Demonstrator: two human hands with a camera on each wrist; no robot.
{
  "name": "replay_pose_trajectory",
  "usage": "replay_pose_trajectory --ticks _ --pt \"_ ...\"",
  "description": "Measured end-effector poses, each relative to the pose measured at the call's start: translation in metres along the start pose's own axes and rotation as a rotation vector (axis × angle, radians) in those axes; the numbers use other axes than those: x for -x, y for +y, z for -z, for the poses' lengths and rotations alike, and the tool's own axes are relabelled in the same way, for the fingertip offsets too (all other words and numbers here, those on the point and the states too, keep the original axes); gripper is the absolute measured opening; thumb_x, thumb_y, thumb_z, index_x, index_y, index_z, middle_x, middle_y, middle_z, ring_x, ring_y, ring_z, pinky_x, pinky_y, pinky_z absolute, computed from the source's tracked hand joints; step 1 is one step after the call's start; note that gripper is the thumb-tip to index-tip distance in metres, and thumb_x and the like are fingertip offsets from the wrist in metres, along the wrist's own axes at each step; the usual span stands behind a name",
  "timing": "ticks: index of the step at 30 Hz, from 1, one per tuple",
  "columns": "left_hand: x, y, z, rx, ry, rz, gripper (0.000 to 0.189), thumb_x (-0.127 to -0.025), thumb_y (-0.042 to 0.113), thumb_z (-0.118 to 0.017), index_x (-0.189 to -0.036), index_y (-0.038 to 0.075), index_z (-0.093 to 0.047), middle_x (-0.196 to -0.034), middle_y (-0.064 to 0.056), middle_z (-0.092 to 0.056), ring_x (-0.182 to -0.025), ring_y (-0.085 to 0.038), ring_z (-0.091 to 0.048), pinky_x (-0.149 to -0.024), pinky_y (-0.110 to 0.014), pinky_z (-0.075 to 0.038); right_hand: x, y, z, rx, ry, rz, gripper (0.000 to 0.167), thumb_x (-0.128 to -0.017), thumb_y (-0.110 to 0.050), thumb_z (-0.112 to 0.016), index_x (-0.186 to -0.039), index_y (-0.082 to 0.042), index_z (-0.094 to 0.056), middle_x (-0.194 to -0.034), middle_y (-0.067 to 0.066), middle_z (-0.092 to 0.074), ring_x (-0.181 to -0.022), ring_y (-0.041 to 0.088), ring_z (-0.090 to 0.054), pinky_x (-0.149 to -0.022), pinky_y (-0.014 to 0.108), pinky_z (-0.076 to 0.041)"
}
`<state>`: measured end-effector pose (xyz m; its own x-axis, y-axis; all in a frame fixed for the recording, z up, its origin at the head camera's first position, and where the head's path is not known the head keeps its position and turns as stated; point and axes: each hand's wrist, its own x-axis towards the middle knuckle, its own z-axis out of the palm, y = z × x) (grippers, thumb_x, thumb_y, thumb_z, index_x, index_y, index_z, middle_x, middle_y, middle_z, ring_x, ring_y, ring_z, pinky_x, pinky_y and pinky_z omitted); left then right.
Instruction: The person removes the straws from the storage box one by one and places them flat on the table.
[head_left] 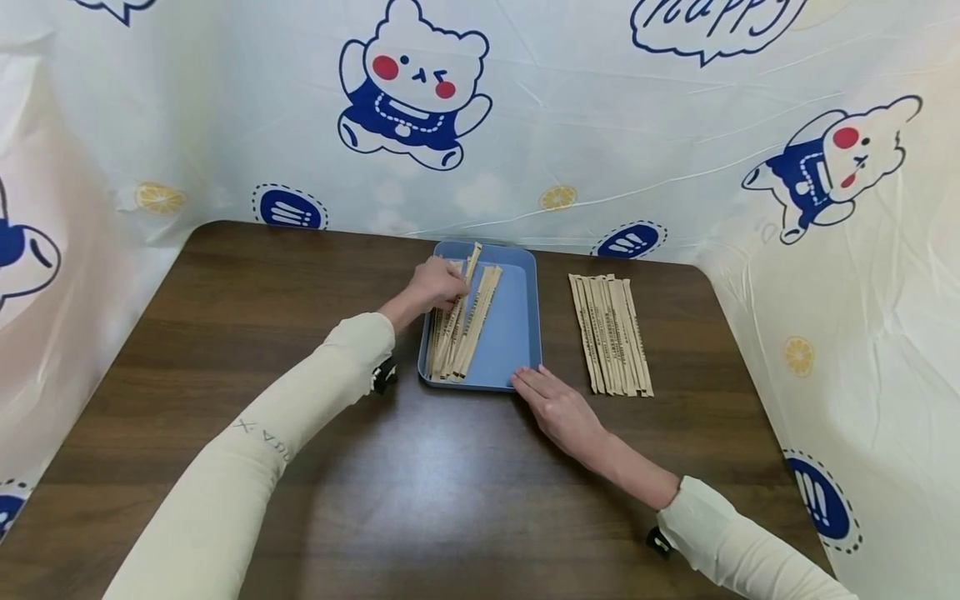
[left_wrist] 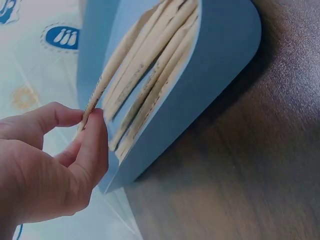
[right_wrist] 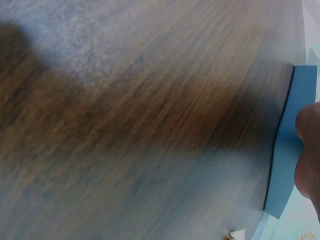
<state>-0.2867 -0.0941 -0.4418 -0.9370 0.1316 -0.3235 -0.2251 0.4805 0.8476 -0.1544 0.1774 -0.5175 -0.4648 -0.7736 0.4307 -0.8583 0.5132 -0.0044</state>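
My left hand (head_left: 438, 283) pinches one slim paper-wrapped stick (head_left: 472, 260) between thumb and fingertips, its upper end tilted up over the blue tray (head_left: 513, 333). In the left wrist view that wrapped stick (left_wrist: 102, 82) slants above several like it, which lie side by side along the tray's left side. Dark print runs along their tan wrappers. At the tray's near right corner rests my right hand (head_left: 558, 412), fingers extended against the rim. The right wrist view shows part of that hand (right_wrist: 309, 150) against the tray's blue outer wall (right_wrist: 285, 150).
Right of the tray, a row of similar paper-wrapped sticks (head_left: 611, 333) lies on the dark wooden table (head_left: 360, 500). A white sheet (head_left: 555, 108) printed with cartoon bears hangs behind the table and along its sides.
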Motion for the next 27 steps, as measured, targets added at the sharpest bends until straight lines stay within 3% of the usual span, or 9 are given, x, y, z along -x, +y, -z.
replay_pose_trajectory --ticks 3,8,15,27 --pt "0.005 0.001 0.01 0.102 -0.005 0.038 0.01 -0.094 0.005 -0.061 -0.094 -0.004 -0.067 -0.113 -0.011 -0.062 -0.083 -0.023 -0.065 -0.08 -0.039 -0.06 0.0 0.0 -0.001 0.001 0.005 -0.002 0.042 -0.083 0.01 -0.073 -0.124 0.008 -0.065 -0.125 0.021 -0.065 -0.118 0.029 -0.062 -0.105 0.045 -0.046" --pt "0.009 -0.002 0.027 0.17 0.001 0.102 0.037 -0.097 0.008 -0.06 -0.132 -0.002 -0.059 -0.127 -0.019 -0.059 -0.105 -0.032 -0.064 -0.088 -0.041 -0.058 0.001 0.0 -0.002 0.0 0.017 -0.003 0.042 -0.082 0.01 -0.073 -0.124 0.008 -0.066 -0.124 0.021 -0.065 -0.117 0.029 -0.062 -0.105 0.044 -0.046" --pt "0.014 -0.012 0.05 0.237 0.011 0.145 0.036 -0.1 0.009 -0.057 -0.135 0.001 -0.053 -0.121 -0.019 -0.057 -0.099 -0.029 -0.064 -0.092 -0.044 -0.056 0.0 0.0 -0.002 -0.017 0.028 -0.002 0.043 -0.082 0.011 -0.072 -0.124 0.008 -0.065 -0.124 0.021 -0.065 -0.117 0.03 -0.062 -0.105 0.045 -0.046" --pt "0.026 -0.039 0.079 0.246 0.043 0.219 0.038 -0.1 0.006 -0.056 -0.136 -0.002 -0.048 -0.116 -0.017 -0.056 -0.091 -0.022 -0.063 -0.082 -0.035 -0.06 0.001 -0.001 0.0 -0.027 -0.005 -0.005 0.04 -0.088 0.009 -0.067 -0.127 0.007 -0.064 -0.127 0.022 -0.064 -0.121 0.03 -0.06 -0.107 0.045 -0.044"
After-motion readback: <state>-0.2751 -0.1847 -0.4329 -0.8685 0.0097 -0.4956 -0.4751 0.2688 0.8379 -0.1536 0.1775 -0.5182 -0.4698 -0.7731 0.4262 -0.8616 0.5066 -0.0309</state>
